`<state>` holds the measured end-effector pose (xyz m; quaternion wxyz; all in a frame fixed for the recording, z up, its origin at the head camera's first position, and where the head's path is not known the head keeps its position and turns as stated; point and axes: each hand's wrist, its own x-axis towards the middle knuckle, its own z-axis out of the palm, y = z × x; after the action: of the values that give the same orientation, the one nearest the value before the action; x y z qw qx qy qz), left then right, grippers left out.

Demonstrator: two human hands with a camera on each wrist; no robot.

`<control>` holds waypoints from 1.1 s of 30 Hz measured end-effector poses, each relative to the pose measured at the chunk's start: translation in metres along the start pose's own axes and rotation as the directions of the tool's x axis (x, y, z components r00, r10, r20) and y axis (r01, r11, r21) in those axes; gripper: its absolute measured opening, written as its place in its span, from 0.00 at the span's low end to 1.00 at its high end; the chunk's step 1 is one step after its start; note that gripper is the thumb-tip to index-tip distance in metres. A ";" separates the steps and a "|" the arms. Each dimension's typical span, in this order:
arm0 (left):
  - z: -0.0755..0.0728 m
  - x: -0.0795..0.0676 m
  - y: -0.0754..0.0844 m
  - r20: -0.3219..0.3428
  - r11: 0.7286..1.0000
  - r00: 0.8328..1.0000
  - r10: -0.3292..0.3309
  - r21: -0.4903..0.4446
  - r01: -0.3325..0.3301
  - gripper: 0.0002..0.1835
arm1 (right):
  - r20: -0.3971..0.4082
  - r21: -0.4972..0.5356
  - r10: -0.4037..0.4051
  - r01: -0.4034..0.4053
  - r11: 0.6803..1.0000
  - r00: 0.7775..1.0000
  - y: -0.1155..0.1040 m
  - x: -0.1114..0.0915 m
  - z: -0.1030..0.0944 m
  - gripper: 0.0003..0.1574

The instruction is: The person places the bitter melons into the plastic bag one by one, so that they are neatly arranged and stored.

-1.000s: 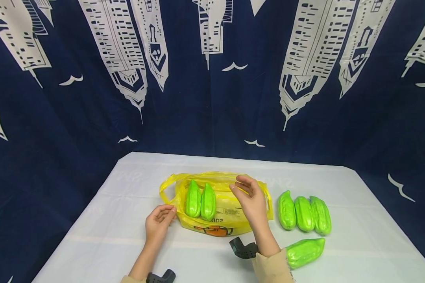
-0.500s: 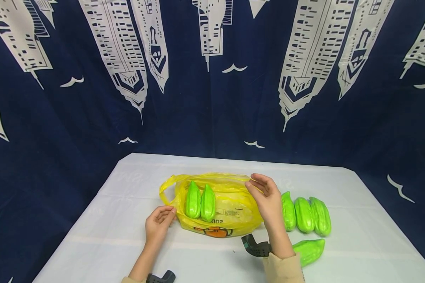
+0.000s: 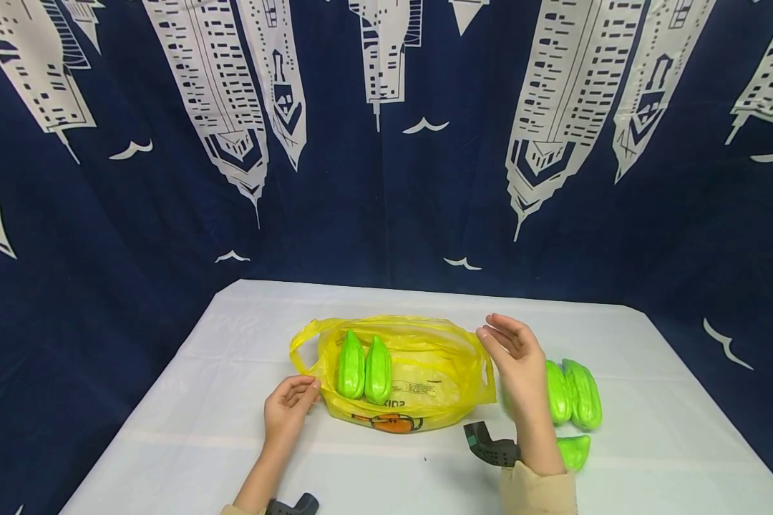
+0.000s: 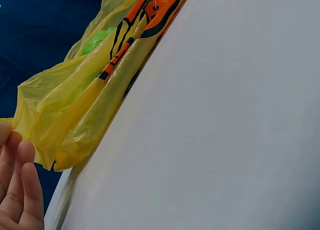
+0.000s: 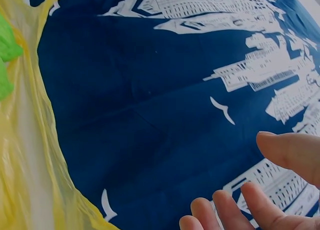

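My left hand pinches the left edge of a yellow plastic bag lying with its mouth spread; the left wrist view shows the stretched film at the fingertips. Inside the bag, two green bitter melons lie side by side. My right hand is by the bag's right edge, above the table, thumb and fingers apart and holding nothing. Behind its wrist are more bitter melons, one mostly hidden. Another bitter melon lies nearer the front, partly covered by the forearm.
A white-covered table holds everything. Behind it hangs a dark blue cloth printed with white buildings and birds. The bag's left handle loop sticks out past the left hand.
My right hand has moved rightward from over the bag to beyond its right edge, covering more of the loose bitter melons. The left hand has kept its hold.
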<state>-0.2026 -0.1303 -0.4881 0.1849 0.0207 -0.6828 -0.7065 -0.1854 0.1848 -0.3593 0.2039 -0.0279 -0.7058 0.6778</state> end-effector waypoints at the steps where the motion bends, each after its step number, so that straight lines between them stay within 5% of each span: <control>1: 0.000 0.000 0.000 0.001 1.000 1.000 0.003 0.002 -0.003 0.10 | 0.004 0.013 -0.020 0.020 1.000 1.000 0.006 0.003 -0.004 0.28; 7: -0.001 0.000 -0.002 0.004 1.000 1.000 0.013 0.004 -0.013 0.11 | -0.020 0.091 -0.103 0.104 0.990 0.994 0.066 0.033 -0.034 0.29; 15: -0.001 0.000 0.000 -0.001 1.000 1.000 0.004 0.007 -0.004 0.11 | -0.068 0.116 -0.063 0.070 0.991 0.996 0.087 0.049 -0.062 0.30; 20: -0.001 -0.001 0.001 -0.003 1.000 1.000 0.005 0.004 -0.005 0.10 | -0.108 0.087 -0.055 0.065 0.994 0.993 0.074 0.043 -0.072 0.30; 30: 0.000 -0.001 0.001 0.009 1.000 1.000 0.004 -0.005 -0.004 0.11 | -0.223 0.077 0.061 -0.044 0.996 0.973 0.007 0.009 -0.069 0.26; 33: -0.001 -0.001 0.001 0.008 1.000 1.000 0.004 -0.004 -0.004 0.11 | -0.235 0.069 0.068 -0.053 0.996 0.970 0.042 0.027 -0.091 0.29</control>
<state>-0.2012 -0.1305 -0.4875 0.1837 0.0160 -0.6820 -0.7077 -0.1902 0.2825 -0.3932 0.2666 -0.1238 -0.6537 0.6973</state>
